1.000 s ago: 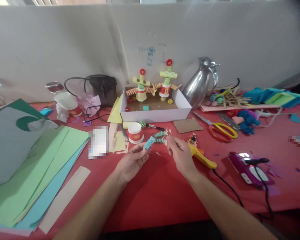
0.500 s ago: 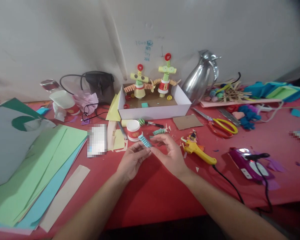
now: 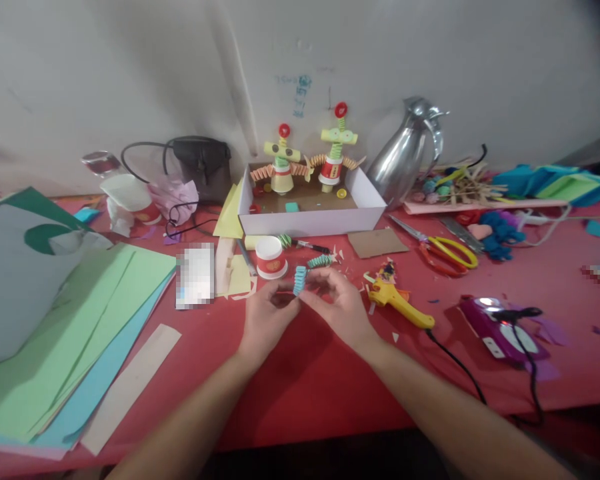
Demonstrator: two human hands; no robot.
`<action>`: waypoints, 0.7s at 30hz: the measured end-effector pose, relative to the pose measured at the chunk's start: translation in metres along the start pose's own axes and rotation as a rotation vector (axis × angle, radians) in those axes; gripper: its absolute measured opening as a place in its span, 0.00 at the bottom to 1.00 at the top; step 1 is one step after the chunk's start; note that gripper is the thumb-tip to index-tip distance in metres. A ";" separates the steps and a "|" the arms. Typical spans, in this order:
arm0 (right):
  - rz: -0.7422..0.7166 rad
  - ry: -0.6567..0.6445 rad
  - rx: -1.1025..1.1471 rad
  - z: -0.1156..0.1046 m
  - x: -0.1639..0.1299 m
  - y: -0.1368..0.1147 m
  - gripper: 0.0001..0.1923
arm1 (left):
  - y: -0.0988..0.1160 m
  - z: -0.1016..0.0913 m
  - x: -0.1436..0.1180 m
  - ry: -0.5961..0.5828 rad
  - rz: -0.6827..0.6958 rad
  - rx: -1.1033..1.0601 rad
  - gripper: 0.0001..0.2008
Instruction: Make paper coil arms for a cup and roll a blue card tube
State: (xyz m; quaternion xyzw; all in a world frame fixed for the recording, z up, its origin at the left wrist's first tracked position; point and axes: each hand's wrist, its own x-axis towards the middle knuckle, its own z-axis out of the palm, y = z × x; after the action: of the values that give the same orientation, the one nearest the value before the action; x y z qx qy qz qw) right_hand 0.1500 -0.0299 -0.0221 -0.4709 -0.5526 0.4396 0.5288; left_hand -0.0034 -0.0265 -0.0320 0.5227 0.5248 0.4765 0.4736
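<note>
A small light-blue folded paper spring (image 3: 300, 281) stands nearly upright between my hands, over the red table. My left hand (image 3: 269, 319) pinches it from the left, and my right hand (image 3: 341, 308) has its thumb and fingers closed on it from the right. Just behind my left hand is a red-and-white paper cup (image 3: 271, 260), bottom up. A green folded paper spring (image 3: 320, 261) lies past my right fingers, partly beside small paper scraps.
Right of my hands lie a yellow glue gun (image 3: 401, 303), scissors (image 3: 447, 255) and a purple power box (image 3: 500, 330) with a cord. Behind stand a white box (image 3: 313, 223) holding two paper-cup figures (image 3: 330, 172) and a steel jug (image 3: 403, 157). Coloured paper sheets (image 3: 80, 320) cover the left.
The blue paper spring has turned from leaning left to nearly upright. My left fingers have shifted around it; my right hand stays almost in place. The view has moved slightly.
</note>
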 end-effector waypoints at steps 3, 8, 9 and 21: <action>0.036 -0.006 0.066 0.002 0.000 0.002 0.14 | 0.001 0.002 -0.001 0.010 0.051 0.036 0.08; 0.138 -0.026 0.249 -0.001 0.004 0.003 0.15 | 0.003 0.001 -0.001 -0.127 -0.039 -0.264 0.13; 0.159 -0.027 0.286 -0.002 0.005 0.004 0.15 | 0.004 0.000 -0.001 -0.164 -0.082 -0.329 0.14; 0.226 -0.043 0.362 -0.001 0.006 0.006 0.11 | 0.003 0.003 -0.001 -0.056 -0.071 -0.429 0.13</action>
State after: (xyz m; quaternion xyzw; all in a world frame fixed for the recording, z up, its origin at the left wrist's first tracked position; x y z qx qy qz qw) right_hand 0.1509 -0.0231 -0.0268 -0.4176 -0.4194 0.5983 0.5402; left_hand 0.0001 -0.0277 -0.0288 0.4040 0.4162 0.5456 0.6048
